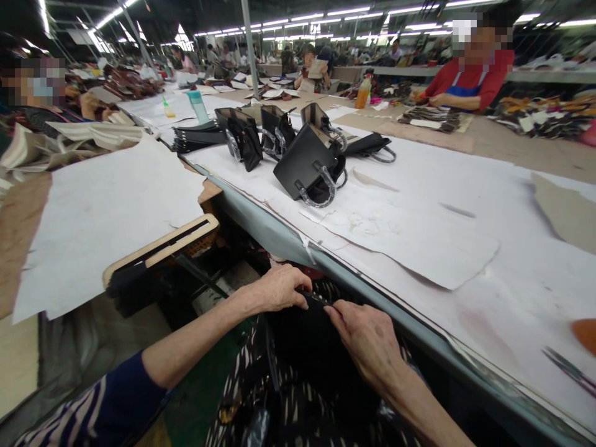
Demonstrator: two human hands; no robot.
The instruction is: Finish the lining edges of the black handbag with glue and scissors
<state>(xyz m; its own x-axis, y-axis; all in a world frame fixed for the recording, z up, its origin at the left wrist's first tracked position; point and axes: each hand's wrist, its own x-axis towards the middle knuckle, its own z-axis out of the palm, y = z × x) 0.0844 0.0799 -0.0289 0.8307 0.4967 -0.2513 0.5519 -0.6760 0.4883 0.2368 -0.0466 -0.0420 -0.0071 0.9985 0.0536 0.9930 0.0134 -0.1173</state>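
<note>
A black bag piece (pixel 310 335) lies across my lap, below the table edge. My left hand (pixel 279 288) grips its upper edge, fingers bent over it. On the right of the same edge, my right hand (pixel 365 332) pinches the material between thumb and fingers. A short gap separates the two hands. Metal-coloured parts and a clear-wrapped piece show low on my lap, partly lost in the dark. Beyond my hands, a black handbag (pixel 307 164) with wrapped handles lies tipped on the white-covered table (pixel 419 230), with several more black bags behind it.
A wooden-topped stand (pixel 161 251) is at my left, beside a paper-covered side table (pixel 102 211). Scissors (pixel 570 369) lie at the far right. A bottle of orange liquid (pixel 363 92) stands farther back. A person in red (pixel 496 77) works across the table; others sit behind and left.
</note>
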